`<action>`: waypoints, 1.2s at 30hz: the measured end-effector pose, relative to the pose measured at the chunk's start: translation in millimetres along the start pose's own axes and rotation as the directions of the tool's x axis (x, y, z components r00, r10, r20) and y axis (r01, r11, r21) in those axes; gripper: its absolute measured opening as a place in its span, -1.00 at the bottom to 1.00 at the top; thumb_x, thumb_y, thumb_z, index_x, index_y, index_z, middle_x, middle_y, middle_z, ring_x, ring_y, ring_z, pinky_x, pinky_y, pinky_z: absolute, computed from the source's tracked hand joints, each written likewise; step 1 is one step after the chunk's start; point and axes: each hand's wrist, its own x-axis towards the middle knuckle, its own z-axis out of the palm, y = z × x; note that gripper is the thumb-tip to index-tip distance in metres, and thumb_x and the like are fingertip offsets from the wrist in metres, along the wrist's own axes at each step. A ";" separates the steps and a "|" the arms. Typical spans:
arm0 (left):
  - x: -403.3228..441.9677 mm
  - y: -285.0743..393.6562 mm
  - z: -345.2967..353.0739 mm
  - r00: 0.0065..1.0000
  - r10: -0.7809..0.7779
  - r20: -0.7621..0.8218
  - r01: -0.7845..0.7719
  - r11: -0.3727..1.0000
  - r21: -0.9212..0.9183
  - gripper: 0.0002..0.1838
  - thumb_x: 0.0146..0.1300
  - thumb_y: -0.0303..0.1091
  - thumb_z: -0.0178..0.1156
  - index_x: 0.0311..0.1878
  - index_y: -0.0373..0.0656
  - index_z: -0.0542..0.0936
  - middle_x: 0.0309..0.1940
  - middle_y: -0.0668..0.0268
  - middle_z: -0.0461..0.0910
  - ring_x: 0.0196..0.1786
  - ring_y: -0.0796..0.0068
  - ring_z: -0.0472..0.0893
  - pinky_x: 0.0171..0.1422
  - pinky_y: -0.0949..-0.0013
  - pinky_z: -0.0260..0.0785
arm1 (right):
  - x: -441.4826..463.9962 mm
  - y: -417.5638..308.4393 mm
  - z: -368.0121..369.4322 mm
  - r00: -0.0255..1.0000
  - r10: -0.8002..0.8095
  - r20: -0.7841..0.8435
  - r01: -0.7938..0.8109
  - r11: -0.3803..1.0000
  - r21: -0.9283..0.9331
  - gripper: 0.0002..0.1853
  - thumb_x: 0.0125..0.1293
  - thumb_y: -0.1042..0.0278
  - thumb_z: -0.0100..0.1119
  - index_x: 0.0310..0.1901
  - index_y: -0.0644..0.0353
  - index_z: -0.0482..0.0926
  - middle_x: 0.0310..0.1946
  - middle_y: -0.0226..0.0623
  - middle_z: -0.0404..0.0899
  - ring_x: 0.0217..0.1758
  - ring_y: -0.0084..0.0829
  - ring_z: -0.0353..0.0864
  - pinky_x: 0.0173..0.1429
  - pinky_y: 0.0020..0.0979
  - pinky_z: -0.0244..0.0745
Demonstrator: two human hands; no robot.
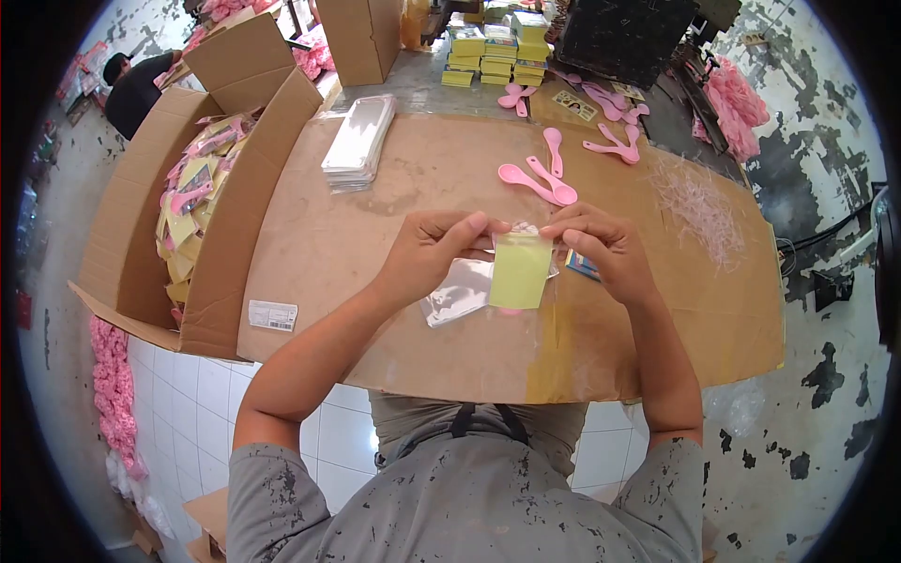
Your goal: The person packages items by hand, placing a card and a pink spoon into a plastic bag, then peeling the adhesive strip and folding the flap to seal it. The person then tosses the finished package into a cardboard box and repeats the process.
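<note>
At the left stands a brown cardboard box (pixel 225 225), flaps up, heaped with glossy packets (pixel 192 192) in yellow and pink. Right of it, a flat cardboard sheet (pixel 310 239) covers the bench, with a small white label (pixel 272 315) at its near left and a neat stack of slick, clear-and-white bags (pixel 359 131) farther off. The left hand (pixel 427 249) has its grip pinched on the top left corner of a pouch (pixel 522 274), thin clear plastic around a flat yellow rectangle; loose shiny bags (pixel 455 298) lie just beneath, to its left. The pouch sits between the hands, neither clearly nearer, its long axis running near to far, its top edge at the fingertips. Beyond it lie smooth pink spoons (pixel 537 183), round-bowled. The right hand (pixel 615 251) appears to pinch the top right corner, a blue card (pixel 582 266) partly hidden under it. Farther right spreads a tangle of wispy, translucent strips (pixel 699 211).
</note>
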 end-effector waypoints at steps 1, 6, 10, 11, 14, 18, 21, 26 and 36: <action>0.6 0.8 0.2 1.000 -0.030 -0.006 0.030 0.999 -0.026 -0.71 0.57 -0.31 0.23 0.09 -0.37 0.73 -0.02 0.14 0.79 -0.05 0.44 0.78 0.13 0.32 0.70 | -0.4 0.4 0.3 1.000 0.000 -0.002 0.000 0.999 -0.035 -0.81 0.46 0.56 0.27 0.02 0.30 0.79 -0.07 -0.28 0.71 -0.10 -0.57 0.64 -0.03 -0.49 0.58; 1.8 -1.1 2.7 0.999 -0.041 0.002 0.040 0.993 0.115 -0.72 0.56 -0.36 0.24 0.14 -0.38 0.70 0.00 0.15 0.77 0.02 0.47 0.76 0.15 0.35 0.70 | -1.1 6.7 3.9 0.998 -0.055 -0.008 0.053 0.990 -0.133 -0.79 0.40 0.65 0.31 0.02 0.31 0.78 -0.01 -0.26 0.69 -0.01 -0.53 0.67 0.05 -0.46 0.62; 3.4 -2.0 1.2 0.997 -0.069 0.037 0.063 0.988 0.144 -0.71 0.53 -0.42 0.25 0.20 -0.37 0.67 0.01 0.19 0.77 0.02 0.53 0.75 0.14 0.39 0.69 | -1.4 9.7 2.1 1.000 -0.024 -0.017 0.022 0.994 -0.107 -0.75 0.38 0.68 0.32 0.06 0.33 0.75 0.03 -0.26 0.67 0.03 -0.52 0.68 0.10 -0.44 0.62; 3.5 -2.1 0.9 0.996 -0.083 0.039 0.076 0.987 0.142 -0.71 0.53 -0.44 0.25 0.21 -0.37 0.66 0.01 0.20 0.77 0.01 0.54 0.75 0.14 0.40 0.69 | -1.5 13.1 0.7 0.999 -0.034 -0.015 0.032 0.993 -0.110 -0.74 0.39 0.66 0.32 0.09 0.34 0.73 0.03 -0.25 0.66 0.03 -0.52 0.68 0.10 -0.44 0.62; 2.9 -2.4 2.7 0.997 -0.071 0.041 0.065 0.989 0.136 -0.71 0.54 -0.44 0.24 0.22 -0.37 0.66 0.02 0.20 0.76 0.04 0.54 0.74 0.15 0.41 0.68 | -0.8 10.1 6.2 1.000 0.004 -0.031 -0.005 0.999 -0.033 -0.68 0.41 0.62 0.33 0.17 0.35 0.65 -0.01 -0.30 0.66 0.00 -0.56 0.67 0.08 -0.45 0.61; 1.5 2.3 3.8 1.000 -0.028 -0.008 0.029 0.985 0.172 -0.68 0.55 -0.43 0.23 0.26 -0.38 0.63 0.07 0.17 0.75 0.08 0.54 0.73 0.18 0.40 0.67 | -4.4 1.5 8.8 0.981 0.182 0.073 -0.172 0.977 -0.128 -0.62 0.42 0.56 0.33 0.24 0.34 0.58 -0.12 -0.41 0.67 -0.07 -0.62 0.65 0.02 -0.48 0.57; 2.0 3.8 7.2 0.997 0.060 -0.042 -0.055 0.993 0.108 -0.65 0.55 -0.42 0.23 0.30 -0.37 0.60 0.08 0.17 0.74 0.08 0.53 0.73 0.20 0.39 0.65 | -2.7 4.3 5.8 0.978 0.192 0.078 -0.184 0.978 -0.102 -0.64 0.43 0.57 0.32 0.22 0.34 0.59 -0.16 -0.47 0.69 -0.11 -0.65 0.65 0.00 -0.50 0.55; -3.0 0.5 9.6 0.995 0.054 0.084 -0.072 0.971 0.229 -0.65 0.52 -0.40 0.28 0.28 -0.35 0.58 0.04 0.18 0.73 0.03 0.51 0.74 0.19 0.40 0.63 | 2.2 -10.5 1.8 0.986 0.127 0.104 -0.122 0.991 -0.045 -0.66 0.45 0.56 0.29 0.22 0.34 0.60 -0.10 -0.40 0.71 -0.07 -0.63 0.66 0.03 -0.49 0.55; 12.8 56.2 -51.0 0.596 0.536 -0.598 -0.693 0.719 -0.046 -0.58 0.67 -0.19 -0.02 0.39 -0.26 0.43 0.29 0.07 0.54 0.34 0.15 0.61 0.38 0.11 0.52 | -27.1 -14.8 -80.0 0.958 0.147 -0.247 -0.287 0.537 -0.793 -0.57 0.29 0.34 0.48 0.18 0.21 0.68 0.01 -0.21 0.69 0.07 -0.33 0.67 0.18 -0.26 0.56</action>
